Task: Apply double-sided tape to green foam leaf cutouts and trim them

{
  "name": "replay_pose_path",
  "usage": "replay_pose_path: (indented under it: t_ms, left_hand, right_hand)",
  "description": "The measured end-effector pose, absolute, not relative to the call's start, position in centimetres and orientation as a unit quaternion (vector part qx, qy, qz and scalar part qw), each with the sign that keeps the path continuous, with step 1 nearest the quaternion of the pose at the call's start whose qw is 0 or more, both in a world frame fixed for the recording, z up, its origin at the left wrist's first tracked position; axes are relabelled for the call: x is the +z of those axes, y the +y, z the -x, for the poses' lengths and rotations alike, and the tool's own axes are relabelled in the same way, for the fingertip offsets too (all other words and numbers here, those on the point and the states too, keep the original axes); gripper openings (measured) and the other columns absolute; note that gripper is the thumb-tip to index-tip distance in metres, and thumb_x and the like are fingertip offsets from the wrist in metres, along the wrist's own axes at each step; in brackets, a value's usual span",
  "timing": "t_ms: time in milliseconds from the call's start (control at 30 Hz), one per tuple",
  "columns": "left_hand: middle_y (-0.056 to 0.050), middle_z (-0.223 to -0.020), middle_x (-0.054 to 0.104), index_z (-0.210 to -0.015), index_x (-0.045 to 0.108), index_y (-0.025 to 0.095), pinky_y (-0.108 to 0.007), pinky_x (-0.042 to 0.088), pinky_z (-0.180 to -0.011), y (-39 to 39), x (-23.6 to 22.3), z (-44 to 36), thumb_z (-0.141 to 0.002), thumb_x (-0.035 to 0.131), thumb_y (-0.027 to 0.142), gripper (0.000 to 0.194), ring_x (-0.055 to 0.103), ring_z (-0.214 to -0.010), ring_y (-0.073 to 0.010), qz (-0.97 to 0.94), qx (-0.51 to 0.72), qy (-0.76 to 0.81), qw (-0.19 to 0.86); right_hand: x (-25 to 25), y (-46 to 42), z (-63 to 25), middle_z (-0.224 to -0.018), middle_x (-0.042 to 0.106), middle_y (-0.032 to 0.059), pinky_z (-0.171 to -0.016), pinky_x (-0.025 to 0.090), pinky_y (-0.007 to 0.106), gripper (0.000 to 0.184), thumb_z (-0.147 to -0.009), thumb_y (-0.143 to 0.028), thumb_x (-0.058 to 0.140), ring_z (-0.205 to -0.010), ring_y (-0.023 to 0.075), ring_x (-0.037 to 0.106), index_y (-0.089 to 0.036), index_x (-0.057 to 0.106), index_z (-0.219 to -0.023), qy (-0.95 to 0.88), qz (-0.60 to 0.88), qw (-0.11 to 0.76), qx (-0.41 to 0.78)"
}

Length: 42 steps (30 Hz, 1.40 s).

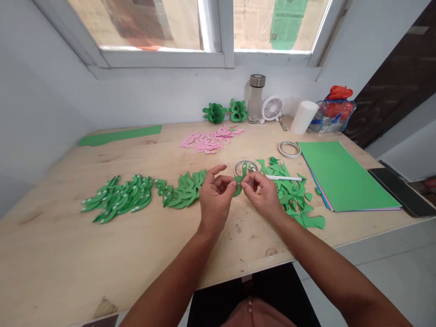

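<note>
Between my two hands is a small green paper cutout (237, 190) with a pale piece of tape near its upper tip. My left hand (217, 193) pinches its left side between thumb and fingers. My right hand (261, 194) pinches at its right side, fingertips close to the left thumb. Just behind the cutout lies a roll of tape (241, 164), partly hidden by the hands. Left of my left hand is a pile of green paper cutouts (185, 190). Farther left, another pile of green cutouts with white tape bits (122, 197) is spread out.
Green scraps (296, 200) and a white pen (284, 178) lie right of my hands. Beyond are a second tape roll (289, 149), coloured paper sheets (347, 177) and a black phone (402, 190). Pink cutouts (207, 141), a bottle (255, 100) and a fan (272, 108) stand farther back.
</note>
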<state>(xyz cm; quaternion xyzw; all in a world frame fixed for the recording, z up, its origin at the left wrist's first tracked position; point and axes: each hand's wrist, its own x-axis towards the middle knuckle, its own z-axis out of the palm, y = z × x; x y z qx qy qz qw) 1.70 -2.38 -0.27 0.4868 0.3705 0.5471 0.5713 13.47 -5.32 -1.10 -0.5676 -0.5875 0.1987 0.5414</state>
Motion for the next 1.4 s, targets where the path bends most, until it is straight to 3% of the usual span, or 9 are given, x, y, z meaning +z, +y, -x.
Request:
replay_pose_path:
  t_ms: [600,1400]
  left_hand:
    - [0.002,-0.068,0.063,-0.101,0.053,0.017,-0.026,0.048,-0.065,-2.12,-0.08,-1.54,-0.064,0.068,0.016,0.04,0.059,-0.061,-0.0112,-0.442,0.563,0.372,0.591]
    - [0.001,-0.069,0.062,-0.102,0.055,0.019,-0.023,0.046,-0.058,-2.17,-0.33,-1.46,-0.065,0.066,0.017,0.038,0.058,-0.061,-0.0109,-0.495,0.552,0.379,0.554]
  right_hand:
    - [-1.74,-4.92,-13.36,-0.059,0.049,-0.0024,-0.051,0.035,0.023,0.01,-0.074,-0.027,0.058,-0.058,0.0113,0.045,-0.019,0.054,-0.069,-0.505,0.527,0.587,0.35]
    - [-1.8,-4.85,-13.44,-0.054,0.046,-0.0038,-0.047,0.032,0.022,0.013,-0.072,-0.029,0.059,-0.051,0.0095,0.04,-0.019,0.054,-0.067,-0.505,0.547,0.567,0.352]
